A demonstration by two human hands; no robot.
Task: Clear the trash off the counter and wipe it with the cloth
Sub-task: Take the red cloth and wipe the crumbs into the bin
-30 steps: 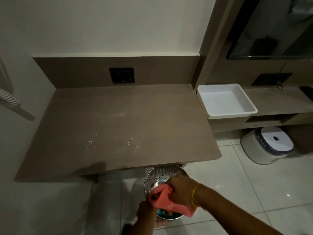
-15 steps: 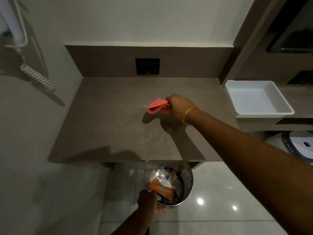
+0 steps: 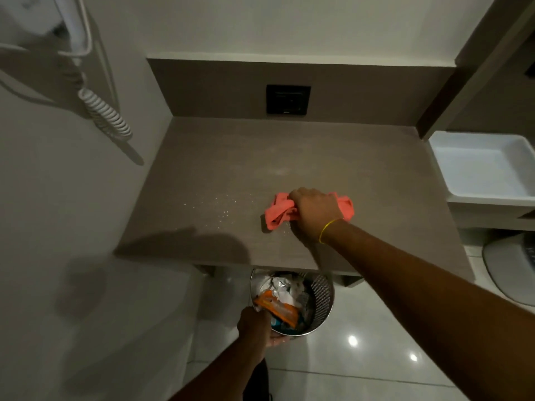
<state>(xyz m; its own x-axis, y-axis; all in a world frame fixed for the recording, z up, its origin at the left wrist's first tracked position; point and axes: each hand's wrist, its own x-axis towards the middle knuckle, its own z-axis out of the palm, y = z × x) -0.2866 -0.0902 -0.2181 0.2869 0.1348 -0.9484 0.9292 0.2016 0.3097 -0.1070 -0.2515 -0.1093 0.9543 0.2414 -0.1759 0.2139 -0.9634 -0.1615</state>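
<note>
The right hand (image 3: 314,214) is clenched on the crumpled coral-pink cloth (image 3: 279,211), pressing it onto the brown counter (image 3: 333,157); cloth bunches out both sides of the fist. White crumbs (image 3: 223,209) lie left of it. The left hand (image 3: 256,325) clasps the perforated metal bin's (image 3: 321,299) rim below.

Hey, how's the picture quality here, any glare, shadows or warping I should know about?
Head view: dim, warm light; bright glare spots on the glossy floor tiles; a dark shadow falls across the counter front-left edge; wide-angle warping bows the wall edges; the pink cloth under the right hand stays clear.

Brown counter (image 3: 362,157): pink cloth (image 3: 279,211), scattered crumbs (image 3: 223,211) on top.
</note>
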